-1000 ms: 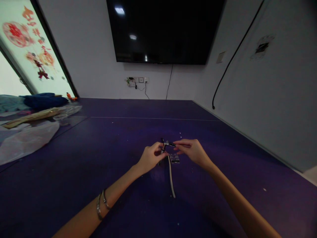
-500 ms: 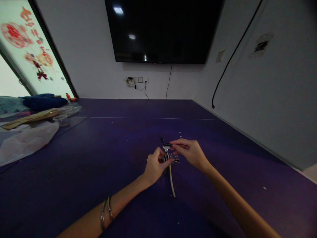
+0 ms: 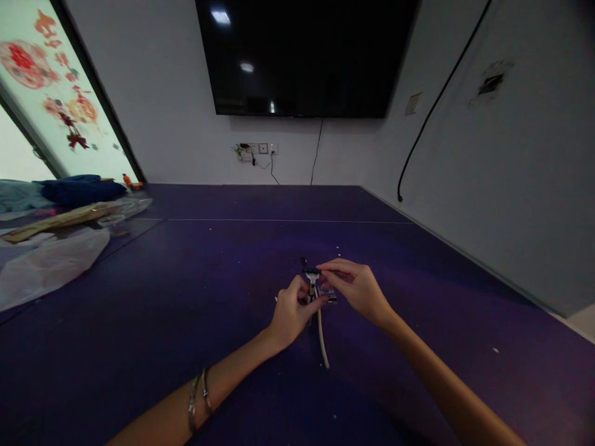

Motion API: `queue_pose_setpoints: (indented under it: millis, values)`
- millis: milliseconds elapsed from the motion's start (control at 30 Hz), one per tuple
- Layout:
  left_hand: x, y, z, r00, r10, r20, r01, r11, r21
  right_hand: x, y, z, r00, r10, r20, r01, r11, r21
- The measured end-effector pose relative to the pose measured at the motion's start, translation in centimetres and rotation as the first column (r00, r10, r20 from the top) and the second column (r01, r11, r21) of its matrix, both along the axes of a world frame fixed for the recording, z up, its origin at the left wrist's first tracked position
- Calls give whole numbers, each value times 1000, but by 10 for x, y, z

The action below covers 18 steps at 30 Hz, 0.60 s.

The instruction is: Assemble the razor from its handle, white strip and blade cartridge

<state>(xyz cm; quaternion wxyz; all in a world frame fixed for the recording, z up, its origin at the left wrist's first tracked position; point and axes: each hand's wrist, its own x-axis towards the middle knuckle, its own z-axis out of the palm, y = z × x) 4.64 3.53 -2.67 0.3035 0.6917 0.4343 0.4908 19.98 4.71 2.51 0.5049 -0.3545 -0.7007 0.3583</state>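
Observation:
A small black-and-silver device [image 3: 312, 279] with a T-shaped top is between my two hands; its exact kind is too small to make out. My left hand [image 3: 290, 313] is closed around its lower part, thumb pointing right. With thumb and fingertips, my right hand [image 3: 356, 284] pinches the right end of the black bar [image 3: 311, 271] across the top. A pale cord [image 3: 321, 337] runs down toward me from under my left thumb. Just right of that thumb shows a small dark-and-clear part [image 3: 331, 296], partly hidden by my fingers.
Hands and device are over a dark purple surface [image 3: 209, 359] with small white specks. At the left lie plastic sheeting [image 3: 56, 266], a long tan piece [image 3: 60, 222] and blue cloth [image 3: 83, 191]. A large screen [image 3: 307, 56] hangs on the far wall; a black cable [image 3: 432, 108] hangs at right.
Both hands keep the same hold on the device. The right fingertips and the black bar have shifted very slightly left; the whole view has moved a little too.

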Motion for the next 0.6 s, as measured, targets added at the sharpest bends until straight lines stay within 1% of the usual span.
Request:
queue_pose_setpoints:
  millis: [133, 267, 433, 600]
  values:
    - [0, 1, -1, 1000, 9, -9, -9, 1000, -4, 0, 0, 0, 1000, 13, 16, -14, 1000, 26]
    - [1, 1, -3, 1000, 10, -12, -10, 1000, -16, -1, 0, -1, 1000, 12, -2, -12, 1000, 28]
    - [0, 1, -4, 1000, -5, 4, 5, 999, -33, -1, 0, -3, 999, 41, -21, -41, 999, 27]
    - [0, 2, -4, 999, -18, 42, 20, 999, -46, 0, 0, -2, 999, 42, 6, -42, 998, 52]
